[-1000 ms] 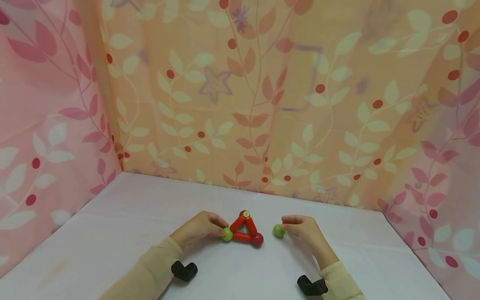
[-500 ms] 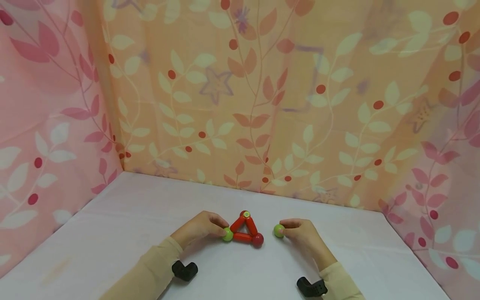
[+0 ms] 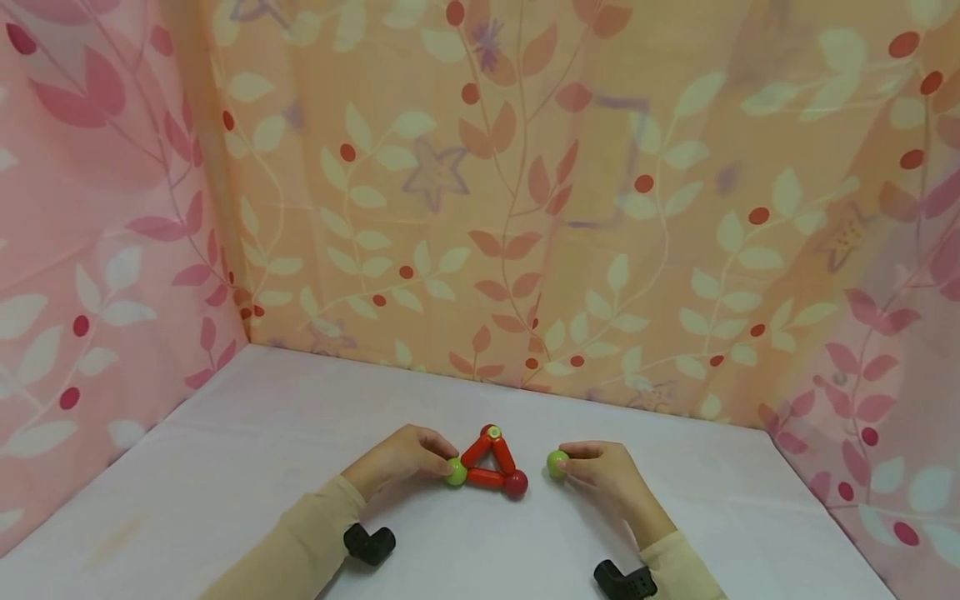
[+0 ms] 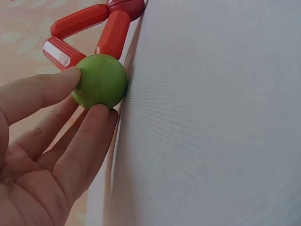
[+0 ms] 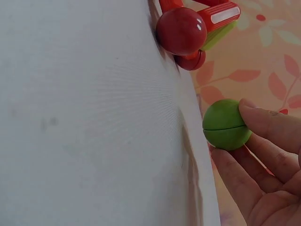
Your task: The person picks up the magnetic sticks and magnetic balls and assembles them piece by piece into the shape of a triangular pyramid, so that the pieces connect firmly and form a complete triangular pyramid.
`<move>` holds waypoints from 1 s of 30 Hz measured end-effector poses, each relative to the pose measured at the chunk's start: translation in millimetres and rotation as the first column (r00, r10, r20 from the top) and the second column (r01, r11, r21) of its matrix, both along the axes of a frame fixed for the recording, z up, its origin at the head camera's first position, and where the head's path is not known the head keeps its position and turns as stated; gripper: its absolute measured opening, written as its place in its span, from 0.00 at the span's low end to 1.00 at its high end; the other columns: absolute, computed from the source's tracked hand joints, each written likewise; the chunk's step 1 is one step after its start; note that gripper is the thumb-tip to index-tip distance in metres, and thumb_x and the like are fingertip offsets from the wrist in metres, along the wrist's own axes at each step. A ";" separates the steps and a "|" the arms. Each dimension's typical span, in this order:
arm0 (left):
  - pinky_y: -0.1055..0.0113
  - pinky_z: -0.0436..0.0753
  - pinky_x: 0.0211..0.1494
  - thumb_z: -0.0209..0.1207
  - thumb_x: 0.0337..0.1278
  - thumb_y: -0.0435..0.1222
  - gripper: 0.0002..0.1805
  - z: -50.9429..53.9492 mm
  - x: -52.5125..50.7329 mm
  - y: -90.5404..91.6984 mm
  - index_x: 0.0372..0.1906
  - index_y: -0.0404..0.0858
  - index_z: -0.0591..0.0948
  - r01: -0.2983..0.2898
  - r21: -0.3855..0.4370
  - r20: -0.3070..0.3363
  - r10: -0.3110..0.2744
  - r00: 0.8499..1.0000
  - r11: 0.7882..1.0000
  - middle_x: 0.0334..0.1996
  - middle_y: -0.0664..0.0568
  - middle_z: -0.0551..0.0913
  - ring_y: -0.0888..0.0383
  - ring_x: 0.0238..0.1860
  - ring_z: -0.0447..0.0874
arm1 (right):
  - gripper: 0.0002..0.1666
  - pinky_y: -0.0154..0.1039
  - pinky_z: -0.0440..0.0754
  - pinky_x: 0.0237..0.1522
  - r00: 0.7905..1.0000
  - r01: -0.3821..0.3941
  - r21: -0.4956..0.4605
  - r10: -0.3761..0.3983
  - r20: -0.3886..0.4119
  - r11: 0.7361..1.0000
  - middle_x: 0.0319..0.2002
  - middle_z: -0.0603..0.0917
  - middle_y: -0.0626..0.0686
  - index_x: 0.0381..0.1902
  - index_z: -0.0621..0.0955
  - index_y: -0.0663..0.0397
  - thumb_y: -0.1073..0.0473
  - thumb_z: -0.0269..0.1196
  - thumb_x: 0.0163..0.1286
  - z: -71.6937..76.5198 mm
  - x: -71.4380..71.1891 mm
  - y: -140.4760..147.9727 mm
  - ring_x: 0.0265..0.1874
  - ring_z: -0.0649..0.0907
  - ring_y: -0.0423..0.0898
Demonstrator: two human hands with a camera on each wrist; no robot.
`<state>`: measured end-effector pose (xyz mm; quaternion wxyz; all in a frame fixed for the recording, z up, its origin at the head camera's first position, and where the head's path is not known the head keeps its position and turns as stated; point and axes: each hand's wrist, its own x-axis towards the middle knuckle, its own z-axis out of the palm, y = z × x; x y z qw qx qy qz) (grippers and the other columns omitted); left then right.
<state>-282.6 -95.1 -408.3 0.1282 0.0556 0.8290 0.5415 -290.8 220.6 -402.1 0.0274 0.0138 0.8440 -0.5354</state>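
Note:
A triangle of red rods (image 3: pixel 485 477) lies on the table, joined at the corners by balls. My left hand (image 3: pixel 401 458) pinches the green ball (image 4: pixel 101 81) at its left corner between thumb and fingertips. A dark red ball (image 3: pixel 515 484) forms the near right corner. At the far corner is another red ball (image 5: pixel 190 61), with a yellow-green rod (image 5: pixel 219 36) partly hidden behind a red rod in the right wrist view. To the right, apart from the triangle, my right hand (image 3: pixel 603 471) holds a loose green ball (image 5: pixel 226 125) between thumb and fingers.
The table has a white cover (image 3: pixel 315 392). Behind it hangs an orange curtain (image 3: pixel 555 208) with leaf patterns, and pink patterned curtains (image 3: pixel 82 250) close off both sides. A black wrist device (image 3: pixel 369 544) sits at each sleeve.
My right hand has sunk slightly and its fingers have settled around the loose green ball. The left hand and the triangle stay put. The head view has shifted slightly.

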 end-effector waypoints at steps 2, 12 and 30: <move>0.63 0.83 0.50 0.70 0.50 0.32 0.12 -0.1 0.0 -0.1 0.43 0.37 0.87 0.000 -0.001 0.002 0.000 1.000 1.000 0.40 0.53 0.87 0.59 0.41 0.82 | 0.19 0.41 0.86 0.49 1.000 -0.002 -0.017 0.002 -0.002 1.000 0.48 0.88 0.60 0.49 0.85 0.65 0.65 0.72 0.59 1.8 1.9 -0.5 0.43 0.87 0.44; 0.65 0.83 0.47 0.70 0.50 0.31 0.13 0.9 -1.0 0.3 0.43 0.36 0.87 0.011 0.015 0.000 -0.011 1.000 1.000 0.40 0.52 0.87 0.60 0.39 0.82 | 0.21 0.40 0.86 0.49 0.999 -0.025 -0.054 0.024 -0.024 0.998 0.48 0.88 0.59 0.50 0.85 0.66 0.63 0.72 0.59 11.1 7.9 -6.2 0.43 0.86 0.44; 0.63 0.82 0.50 0.71 0.49 0.32 0.12 2.2 0.7 2.1 0.42 0.38 0.87 -0.009 -0.005 0.011 0.009 1.000 1.000 0.40 0.53 0.87 0.59 0.41 0.81 | 0.19 0.49 0.81 0.56 0.992 -0.046 0.045 0.051 -0.114 0.998 0.44 0.90 0.52 0.48 0.88 0.53 0.54 0.73 0.60 32.8 7.5 -37.5 0.47 0.84 0.45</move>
